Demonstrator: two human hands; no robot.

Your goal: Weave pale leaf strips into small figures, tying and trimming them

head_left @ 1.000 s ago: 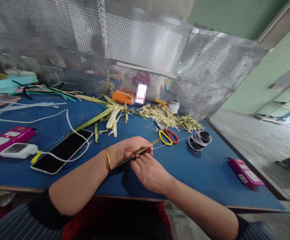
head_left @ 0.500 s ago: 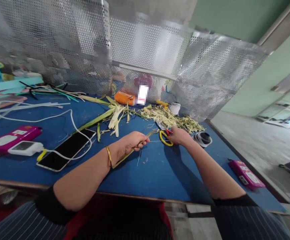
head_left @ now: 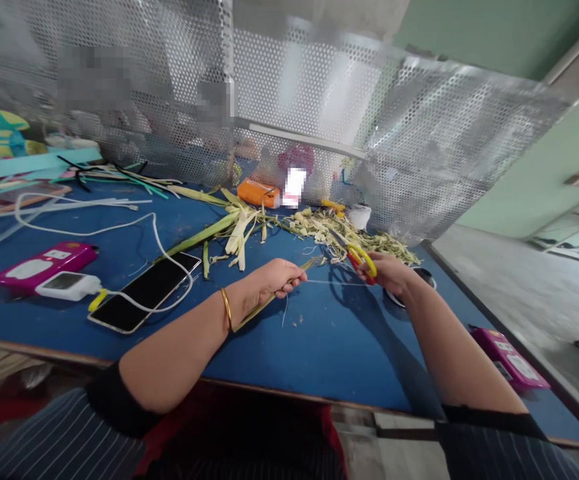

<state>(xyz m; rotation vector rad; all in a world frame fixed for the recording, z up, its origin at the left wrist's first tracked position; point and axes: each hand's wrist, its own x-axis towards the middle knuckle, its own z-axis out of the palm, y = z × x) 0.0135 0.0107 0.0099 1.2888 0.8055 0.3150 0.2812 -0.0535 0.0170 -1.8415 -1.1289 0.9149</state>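
My left hand (head_left: 282, 277) is closed around a thin bundle of dry leaf strips (head_left: 252, 317) that runs back under the wrist. A white thread (head_left: 336, 283) stretches from its fingers across to my right hand (head_left: 389, 272). That right hand is closed on a pair of scissors (head_left: 362, 260) with red and yellow handles, blades pointing up and left over the scraps. Just behind it, partly hidden by the wrist, stands a dark and white spool (head_left: 423, 277). Leaf clippings (head_left: 334, 230) lie heaped beyond both hands, with long husk leaves (head_left: 236, 230) to their left.
A phone (head_left: 144, 293) with a white cable and a purple power bank (head_left: 44, 269) lie at left on the blue table (head_left: 289, 360). Another purple device (head_left: 512, 360) sits near the right edge. An orange pack (head_left: 258, 193) rests against the perforated metal screen (head_left: 302, 87).
My right hand has lifted the scissors from near the table and moved right, drawing the thread out longer. The left hand keeps its grip on the leaf strips. The view has shifted slightly.
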